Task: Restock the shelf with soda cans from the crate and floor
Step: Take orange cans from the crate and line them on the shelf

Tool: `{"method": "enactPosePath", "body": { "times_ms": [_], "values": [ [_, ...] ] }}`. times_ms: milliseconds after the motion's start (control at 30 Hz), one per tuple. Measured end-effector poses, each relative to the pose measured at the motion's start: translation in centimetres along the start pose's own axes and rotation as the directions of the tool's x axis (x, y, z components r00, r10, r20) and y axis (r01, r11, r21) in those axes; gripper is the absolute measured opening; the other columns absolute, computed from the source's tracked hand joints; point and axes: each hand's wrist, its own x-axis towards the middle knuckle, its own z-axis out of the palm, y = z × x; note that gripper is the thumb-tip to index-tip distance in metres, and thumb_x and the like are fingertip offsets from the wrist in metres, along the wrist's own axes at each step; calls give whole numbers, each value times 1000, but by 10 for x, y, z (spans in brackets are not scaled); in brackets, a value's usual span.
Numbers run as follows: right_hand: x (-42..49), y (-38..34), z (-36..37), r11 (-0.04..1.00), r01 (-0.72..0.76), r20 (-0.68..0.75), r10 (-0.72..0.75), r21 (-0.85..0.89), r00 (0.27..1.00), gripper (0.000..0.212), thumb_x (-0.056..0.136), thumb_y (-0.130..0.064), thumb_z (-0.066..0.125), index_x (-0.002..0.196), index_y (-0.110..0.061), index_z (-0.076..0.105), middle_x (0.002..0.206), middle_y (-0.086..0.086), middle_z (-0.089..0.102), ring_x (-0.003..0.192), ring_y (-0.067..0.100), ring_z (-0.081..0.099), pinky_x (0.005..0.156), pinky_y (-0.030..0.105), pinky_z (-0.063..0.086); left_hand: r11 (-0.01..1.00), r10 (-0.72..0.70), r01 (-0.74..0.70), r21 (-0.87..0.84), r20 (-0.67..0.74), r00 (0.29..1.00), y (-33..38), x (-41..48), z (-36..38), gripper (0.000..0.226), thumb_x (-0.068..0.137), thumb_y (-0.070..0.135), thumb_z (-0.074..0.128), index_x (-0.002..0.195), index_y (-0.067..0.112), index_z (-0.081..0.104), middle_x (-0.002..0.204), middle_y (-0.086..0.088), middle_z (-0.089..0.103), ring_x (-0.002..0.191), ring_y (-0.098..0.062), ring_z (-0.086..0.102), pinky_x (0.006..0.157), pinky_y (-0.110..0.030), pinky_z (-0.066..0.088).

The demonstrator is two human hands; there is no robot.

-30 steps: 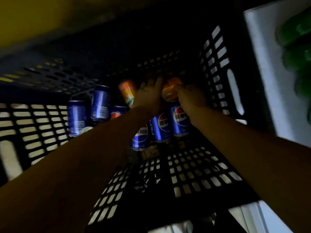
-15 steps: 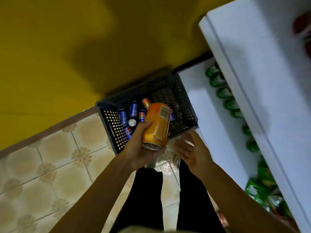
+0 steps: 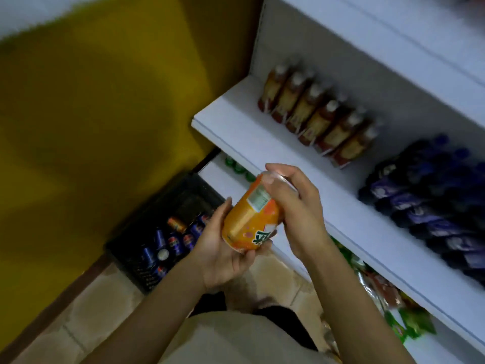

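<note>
Soda can [image 3: 249,219], orange, sits tilted at the centre of the frame, its top toward the upper right. The left hand [image 3: 223,258] cups its lower end from below, fingers curled round it. The right hand [image 3: 296,214] grips the top, fingers wrapped over the rim. The can is held in front of the white shelf [image 3: 249,132], not on it. At lower left a dark crate [image 3: 143,274] stands on the tiled floor [image 3: 99,306] with blue cans [image 3: 173,245] inside. Brown bottles [image 3: 315,119] and dark blue bottles [image 3: 433,206] line the shelf at upper right.
</note>
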Motion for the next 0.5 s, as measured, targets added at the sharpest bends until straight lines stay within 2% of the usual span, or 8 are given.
{"method": "enactPosePath", "body": {
  "times_ms": [67,133,200,267,300,367,433,500],
  "values": [
    [-22,-23,-17,905,334,-52,-359,-264,932,37,68,-32,76,102,-20,64,105,-6,64,93,4,62,73,14,48,995,63,-57,87,-68,996,-14,3,26,78,79,68,48,123,6,62,119,-16,66,99,-26,69,72,-31,59],
    [-45,-33,-35,582,590,88,-666,-559,741,40,72,-32,76,107,-16,63,109,-2,62,101,9,60,81,18,48,990,69,-68,126,-3,998,-27,2,61,78,80,71,45,121,8,65,121,-15,65,105,-25,67,80,-35,57],
    [-67,-30,-57,184,674,309,-782,-716,542,37,78,-28,74,110,-14,60,114,9,64,110,22,60,90,32,49,991,27,-40,127,107,994,-34,2,98,70,79,70,50,103,9,73,109,-9,69,98,-21,68,80,-34,57],
    [-93,-25,-84,-27,671,447,-766,-741,462,35,83,-24,72,114,-16,57,121,13,64,123,27,53,102,41,43,981,-51,13,193,196,979,-44,4,134,70,71,65,68,110,8,69,114,-8,64,102,-19,64,91,-32,51],
    [-108,-24,-98,-53,661,463,-755,-749,465,36,85,-27,71,117,-17,56,126,11,62,130,25,49,108,42,39,968,-91,34,250,223,971,-50,7,149,80,63,60,78,121,7,63,118,-9,60,106,-20,62,95,-33,48],
    [-137,-26,-125,-3,643,407,-777,-765,481,40,86,-34,69,121,-19,56,133,8,58,136,20,43,112,41,35,933,-137,42,357,246,960,-67,14,173,98,51,47,90,131,4,55,114,-13,61,107,-23,59,101,-34,43],
    [-164,-32,-146,111,638,271,-840,-762,470,39,87,-36,66,120,-16,57,135,5,56,135,19,43,109,38,38,898,-140,-1,440,289,947,-88,19,194,96,50,40,91,130,1,54,108,-15,63,105,-24,58,105,-36,39],
    [-184,-38,-165,268,626,71,-884,-732,462,39,90,-38,62,121,-16,54,134,1,53,132,18,46,106,33,40,880,-90,-95,466,360,929,-109,21,213,96,47,38,91,129,2,57,108,-15,65,97,-24,63,91,-38,51]
  ]
}}
